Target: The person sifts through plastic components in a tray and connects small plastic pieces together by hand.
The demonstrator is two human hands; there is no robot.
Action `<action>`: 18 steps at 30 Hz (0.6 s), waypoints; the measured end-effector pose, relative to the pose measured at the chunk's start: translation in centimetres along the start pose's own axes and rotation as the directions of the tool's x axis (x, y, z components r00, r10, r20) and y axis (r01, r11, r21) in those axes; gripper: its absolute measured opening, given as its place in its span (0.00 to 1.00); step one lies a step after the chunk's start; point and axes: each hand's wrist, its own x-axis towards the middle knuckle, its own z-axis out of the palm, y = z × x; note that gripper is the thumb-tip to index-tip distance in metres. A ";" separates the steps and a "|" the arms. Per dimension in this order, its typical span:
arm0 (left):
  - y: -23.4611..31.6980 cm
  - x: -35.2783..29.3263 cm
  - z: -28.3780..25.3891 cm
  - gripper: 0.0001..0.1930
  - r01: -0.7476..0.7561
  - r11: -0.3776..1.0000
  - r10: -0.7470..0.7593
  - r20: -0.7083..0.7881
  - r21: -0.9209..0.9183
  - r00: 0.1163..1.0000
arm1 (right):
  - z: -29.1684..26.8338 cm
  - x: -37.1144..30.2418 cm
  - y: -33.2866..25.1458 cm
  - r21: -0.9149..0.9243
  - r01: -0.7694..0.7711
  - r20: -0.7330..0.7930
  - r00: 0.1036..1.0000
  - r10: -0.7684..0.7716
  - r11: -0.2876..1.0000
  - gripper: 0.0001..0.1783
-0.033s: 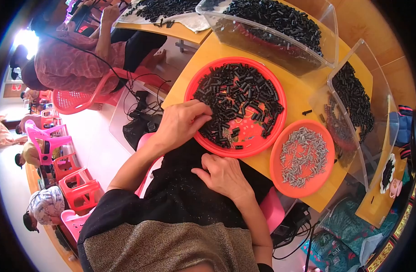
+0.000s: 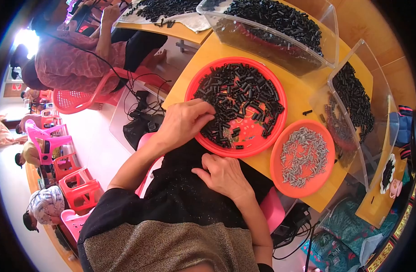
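Note:
My left hand is over the left rim of a round red tray, its thumb and forefinger pinched together beside the black parts. What they hold, if anything, is hidden. Small black plastic tubes heap the tray, and its patterned bottom shows through near the front. My right hand rests above my lap, just below the tray, with fingers curled in; whatever is inside them cannot be made out. To the right stands an orange oval tray holding many small silvery metal pieces, apart from both hands.
Clear plastic bins full of black parts stand at the back and right of the yellow table. One loose black part lies near the oval tray. A co-worker sits at left by black cables; plastic stools line the floor.
My left hand has shifted very slightly to the right over the tray rim. My right hand and the trays stay as they were.

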 end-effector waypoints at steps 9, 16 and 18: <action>1.9 2.3 0.3 0.06 -0.159 0.986 0.148 0.189 0.047 0.971 | 0.1 -0.2 0.1 -0.018 0.027 -0.016 1.000 -0.027 0.999 0.21; 0.8 2.0 -0.1 0.06 -0.115 0.980 0.126 -0.061 0.161 0.990 | -0.1 -0.3 0.0 -0.023 -0.027 0.087 0.996 0.029 0.999 0.21; 0.9 1.8 -0.3 0.06 -0.067 0.990 0.068 -0.007 0.126 0.998 | 0.0 -0.3 0.1 -0.012 -0.010 0.069 0.998 0.011 1.000 0.21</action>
